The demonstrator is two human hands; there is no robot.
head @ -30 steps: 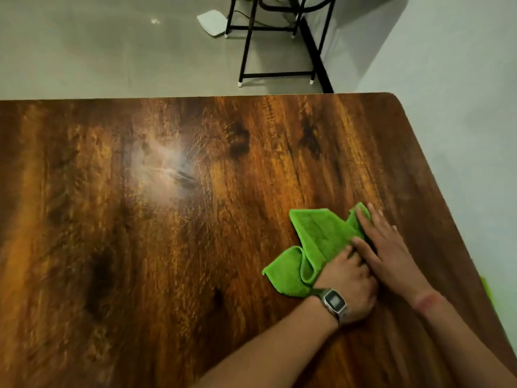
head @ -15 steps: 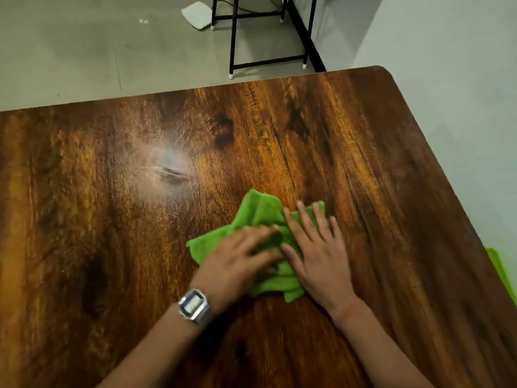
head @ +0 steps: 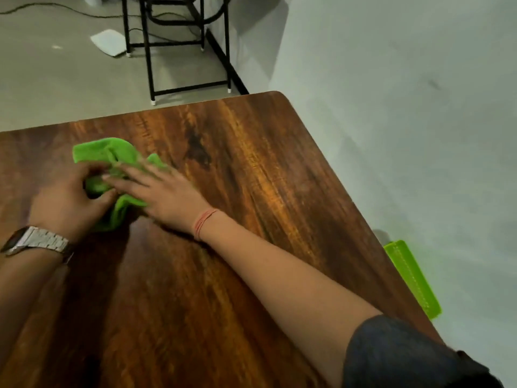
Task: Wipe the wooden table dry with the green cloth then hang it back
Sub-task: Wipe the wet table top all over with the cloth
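Note:
The green cloth (head: 112, 158) lies bunched on the wooden table (head: 251, 191), toward its far left part in this view. My left hand (head: 70, 200), a metal watch on its wrist, grips the near left side of the cloth with curled fingers. My right hand (head: 165, 194) lies flat with its fingers spread over the cloth's right side, pressing it to the wood. The cloth's middle is hidden under both hands.
A black metal frame (head: 181, 65) stands on the grey floor beyond the table's far edge, with a white flat object (head: 109, 42) and cables beside it. A grey wall runs along the right. A bright green plastic piece (head: 411, 278) sits below the table's right edge.
Both hands have slid the cloth from the table's right side across to the left. The view has turned, so the far right corner now sits near the middle.

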